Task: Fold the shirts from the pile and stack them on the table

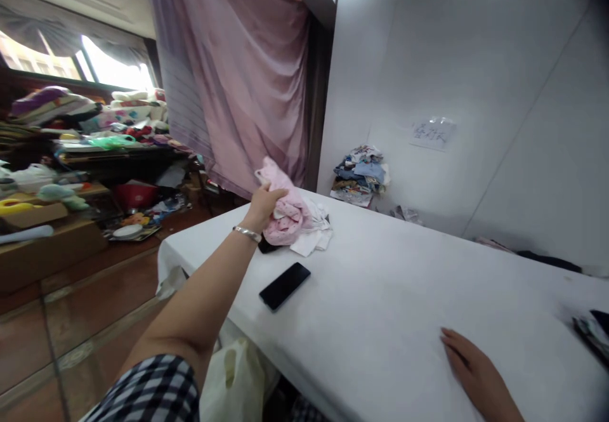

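My left hand, with a silver bracelet at the wrist, reaches to the far left end of the white-covered table. Its fingers close on a pink patterned cloth item, whose upper end is lifted while the rest lies bunched. White cloth or paper pieces lie beside it, and something black shows underneath. A black smartphone rests face up nearer to me. My right hand lies on the tabletop at the lower right, fingers loosely extended, holding nothing.
A stack of folded clothes stands beyond the table by the white wall. Dark items sit at the right edge. A pale plastic bag hangs below the near edge. Clutter and a cardboard box fill the left, near a pink curtain.
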### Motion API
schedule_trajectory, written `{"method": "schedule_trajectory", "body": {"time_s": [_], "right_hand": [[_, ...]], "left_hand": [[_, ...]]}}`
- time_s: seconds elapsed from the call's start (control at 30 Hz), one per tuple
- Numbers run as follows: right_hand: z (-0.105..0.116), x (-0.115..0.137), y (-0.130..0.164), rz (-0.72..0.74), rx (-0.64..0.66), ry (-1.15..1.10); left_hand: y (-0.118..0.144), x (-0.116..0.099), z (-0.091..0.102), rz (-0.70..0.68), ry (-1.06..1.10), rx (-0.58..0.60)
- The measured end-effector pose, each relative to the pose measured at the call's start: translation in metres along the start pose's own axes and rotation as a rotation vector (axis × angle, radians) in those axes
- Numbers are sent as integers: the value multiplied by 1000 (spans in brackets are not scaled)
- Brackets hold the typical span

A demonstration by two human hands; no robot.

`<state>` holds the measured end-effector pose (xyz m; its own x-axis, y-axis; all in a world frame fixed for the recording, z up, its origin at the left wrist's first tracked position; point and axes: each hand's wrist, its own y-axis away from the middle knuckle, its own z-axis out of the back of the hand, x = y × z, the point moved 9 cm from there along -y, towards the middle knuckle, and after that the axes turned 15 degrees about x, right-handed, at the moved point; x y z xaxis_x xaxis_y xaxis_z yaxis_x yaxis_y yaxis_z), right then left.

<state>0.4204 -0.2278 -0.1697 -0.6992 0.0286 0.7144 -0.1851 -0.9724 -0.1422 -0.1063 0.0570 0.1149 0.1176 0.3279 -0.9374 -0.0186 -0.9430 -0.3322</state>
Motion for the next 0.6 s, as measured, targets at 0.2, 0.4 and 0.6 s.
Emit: {"method": "schedule_trajectory", "body": {"time_s": [0.2, 0.4, 0.6], "right_hand": [[14, 35, 10, -90, -28, -174], [30, 35, 22, -118, -191, -560], [27, 28, 13, -66, -168, -635]], "left_hand": [[78, 13, -191, 54, -147, 525], [173, 89, -291, 174, -176, 784], [229, 112, -306, -19, -473, 811]]}}
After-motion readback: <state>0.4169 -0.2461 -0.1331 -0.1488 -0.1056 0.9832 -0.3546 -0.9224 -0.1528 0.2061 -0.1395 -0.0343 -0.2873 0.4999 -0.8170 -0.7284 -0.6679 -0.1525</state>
